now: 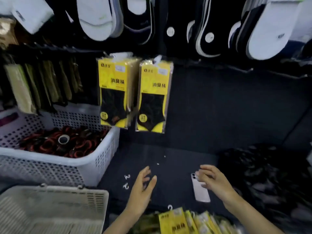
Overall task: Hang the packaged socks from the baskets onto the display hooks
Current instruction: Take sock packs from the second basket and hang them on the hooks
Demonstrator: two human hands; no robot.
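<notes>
Two bunches of yellow sock packs hang on the dark display wall, one on the left [113, 92] and one just right of it [154, 97]. More yellow sock packs [182, 222] lie in a pile at the bottom edge of the view. My left hand [142, 188] hovers over the dark shelf with fingers relaxed and holds nothing. My right hand [214, 179] is spread above a white phone [200, 191] that lies on the shelf; its fingers look straight and empty. Two small white plastic hooks [126, 181] lie loose left of my left hand.
A white perforated basket [94, 159] with red and black items stands at the left. A grey basket [55, 206] sits at the bottom left. White and black socks [98, 19] hang overhead. A heap of dark goods [263, 174] lies at the right.
</notes>
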